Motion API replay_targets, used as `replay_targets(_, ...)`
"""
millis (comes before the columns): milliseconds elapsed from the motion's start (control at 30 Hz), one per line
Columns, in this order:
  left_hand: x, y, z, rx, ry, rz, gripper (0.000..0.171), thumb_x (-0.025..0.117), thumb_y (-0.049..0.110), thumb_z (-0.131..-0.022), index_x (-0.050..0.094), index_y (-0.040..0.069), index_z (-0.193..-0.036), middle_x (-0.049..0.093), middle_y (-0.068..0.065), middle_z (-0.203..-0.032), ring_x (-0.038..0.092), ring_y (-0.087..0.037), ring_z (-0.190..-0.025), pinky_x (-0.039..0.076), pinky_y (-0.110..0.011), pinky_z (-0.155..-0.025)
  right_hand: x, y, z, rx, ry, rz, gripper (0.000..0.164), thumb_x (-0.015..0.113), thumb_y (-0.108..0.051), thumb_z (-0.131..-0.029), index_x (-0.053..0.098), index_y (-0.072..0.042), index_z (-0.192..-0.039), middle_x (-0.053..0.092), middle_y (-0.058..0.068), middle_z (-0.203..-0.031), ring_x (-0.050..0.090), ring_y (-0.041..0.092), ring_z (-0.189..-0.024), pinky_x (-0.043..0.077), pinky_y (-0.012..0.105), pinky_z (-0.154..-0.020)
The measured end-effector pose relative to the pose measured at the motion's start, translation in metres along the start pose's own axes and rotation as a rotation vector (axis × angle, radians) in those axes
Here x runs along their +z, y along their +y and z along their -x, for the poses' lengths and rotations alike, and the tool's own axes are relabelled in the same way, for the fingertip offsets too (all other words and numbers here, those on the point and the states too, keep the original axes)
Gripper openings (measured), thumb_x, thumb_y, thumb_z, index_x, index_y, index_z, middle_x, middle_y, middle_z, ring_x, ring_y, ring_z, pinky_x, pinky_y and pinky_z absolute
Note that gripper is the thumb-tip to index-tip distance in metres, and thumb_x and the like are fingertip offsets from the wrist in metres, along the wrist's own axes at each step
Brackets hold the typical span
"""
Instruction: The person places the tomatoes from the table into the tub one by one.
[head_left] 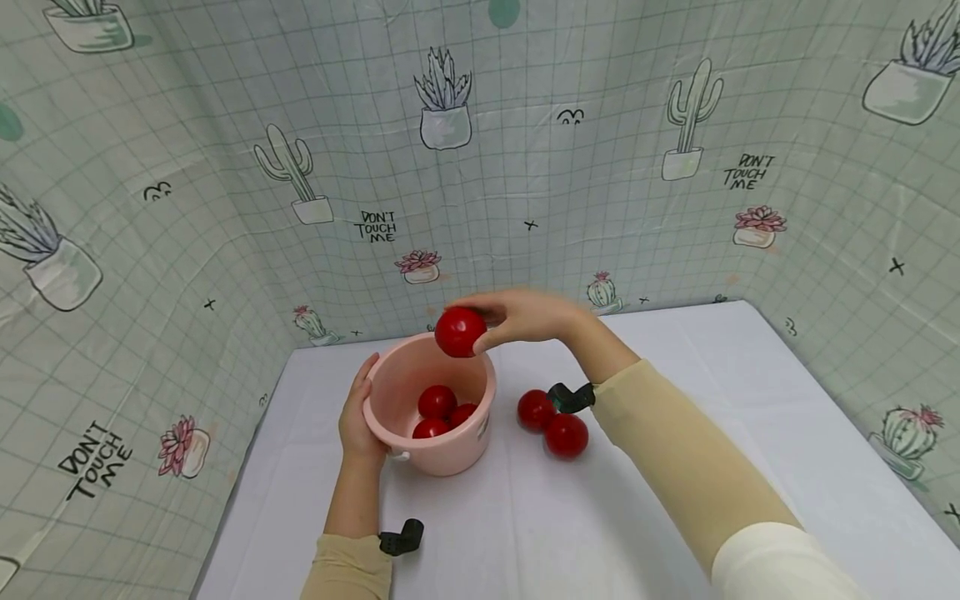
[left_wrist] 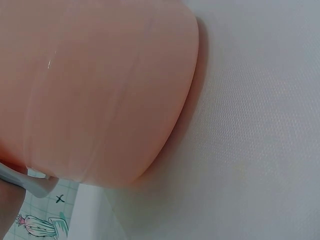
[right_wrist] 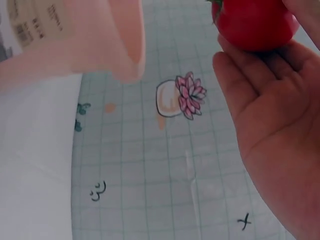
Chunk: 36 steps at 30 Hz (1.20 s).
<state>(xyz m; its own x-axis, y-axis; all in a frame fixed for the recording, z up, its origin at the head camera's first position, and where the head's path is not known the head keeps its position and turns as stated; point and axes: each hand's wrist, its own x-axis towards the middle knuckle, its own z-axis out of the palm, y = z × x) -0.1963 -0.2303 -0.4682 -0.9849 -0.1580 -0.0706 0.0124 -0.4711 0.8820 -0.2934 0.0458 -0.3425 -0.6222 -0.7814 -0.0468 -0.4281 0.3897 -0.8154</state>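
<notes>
A pink bucket [head_left: 442,454] stands on the white-covered table, with several red tomatoes [head_left: 437,402] lying inside. My left hand [head_left: 362,421] holds the bucket's left side, fingers around the outer wall near the rim. Above the bucket's far right rim, my right hand [head_left: 525,317] grips a tomato [head_left: 461,332] between thumb and fingers. Green leaves show on this tomato [right_wrist: 255,22] in the right wrist view. In the left wrist view the bucket wall [left_wrist: 100,90] fills much of the picture, and most of the hand is out of sight.
Two more tomatoes, one nearer [head_left: 566,436] and one farther [head_left: 536,410], lie on the table [head_left: 480,533] right of the bucket, below my right forearm. A cactus-print cloth [head_left: 517,183] hangs behind and at both sides. Black cameras [head_left: 402,537] are strapped to my wrists.
</notes>
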Motion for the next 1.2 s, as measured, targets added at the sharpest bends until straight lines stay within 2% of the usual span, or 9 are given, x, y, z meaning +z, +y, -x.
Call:
replay_targets(167, 0.0, 0.001, 0.001, -0.003, -0.005, 0.003, 0.044, 0.031, 0.029, -0.104, 0.046, 0.032, -0.145, 0.045, 0.011, -0.152, 0.039, -0.014, -0.14, 0.031, -0.041, -0.12, 0.007, -0.01, -0.022, -0.019, -0.114, -0.01, 0.071, 0.077, -0.035, -0.082, 0.047, -0.031, -0.146, 0.054, -0.009, -0.141, 0.052, 0.015, -0.129, 0.051, 0.035, -0.102)
replay_targets(267, 0.0, 0.001, 0.001, -0.002, -0.012, 0.001, 0.045, 0.031, 0.029, -0.104, 0.045, 0.031, -0.146, 0.044, 0.01, -0.153, 0.038, -0.015, -0.141, 0.03, -0.042, -0.121, 0.012, -0.016, -0.034, -0.025, -0.164, 0.031, 0.069, 0.077, -0.036, -0.083, 0.048, -0.032, -0.145, 0.056, -0.011, -0.138, 0.051, 0.012, -0.128, 0.05, 0.034, -0.102)
replay_targets(567, -0.001, 0.001, 0.001, -0.004, -0.036, 0.005, 0.044, 0.033, 0.031, -0.104, 0.043, 0.031, -0.147, 0.042, 0.009, -0.153, 0.037, -0.017, -0.141, 0.028, -0.045, -0.121, 0.025, -0.025, -0.061, -0.017, -0.271, 0.126, 0.063, 0.078, -0.035, -0.08, 0.055, -0.03, -0.139, 0.056, -0.008, -0.133, 0.049, 0.014, -0.126, 0.054, 0.03, -0.094)
replay_targets(700, -0.001, 0.0, 0.001, -0.002, -0.039, 0.008, 0.045, 0.03, 0.029, -0.104, 0.043, 0.03, -0.147, 0.042, 0.009, -0.153, 0.037, -0.017, -0.141, 0.029, -0.044, -0.121, 0.031, -0.03, -0.068, 0.02, -0.315, 0.219, 0.058, 0.078, -0.036, -0.08, 0.059, -0.03, -0.134, 0.058, -0.008, -0.128, 0.047, 0.014, -0.124, 0.054, 0.03, -0.092)
replay_targets(833, -0.001, 0.0, 0.0, -0.009, -0.028, 0.007, 0.046, 0.028, 0.028, -0.104, 0.042, 0.03, -0.148, 0.041, 0.009, -0.155, 0.036, -0.016, -0.141, 0.03, -0.042, -0.12, 0.037, -0.033, -0.075, 0.085, -0.385, 0.277, 0.059, 0.078, -0.035, -0.081, 0.058, -0.029, -0.136, 0.06, -0.009, -0.126, 0.049, 0.015, -0.122, 0.054, 0.033, -0.094)
replay_targets(1033, 0.0, 0.0, 0.0, -0.017, -0.013, 0.012, 0.046, 0.027, 0.027, -0.105, 0.043, 0.03, -0.148, 0.04, 0.01, -0.155, 0.036, -0.014, -0.142, 0.03, -0.04, -0.121, 0.043, -0.03, -0.082, 0.187, -0.445, 0.294, 0.064, 0.082, -0.033, -0.078, 0.056, -0.035, -0.137, 0.058, -0.006, -0.127, 0.046, 0.02, -0.125, 0.053, 0.046, -0.099)
replay_targets(1200, 0.0, 0.001, -0.001, -0.009, -0.015, 0.021, 0.047, 0.027, 0.025, -0.104, 0.043, 0.027, -0.148, 0.04, 0.008, -0.155, 0.036, -0.015, -0.142, 0.029, -0.04, -0.121, 0.047, -0.028, -0.085, 0.258, -0.446, 0.257, 0.06, 0.082, -0.034, -0.078, 0.058, -0.033, -0.132, 0.059, -0.006, -0.125, 0.045, 0.021, -0.125, 0.052, 0.046, -0.1)
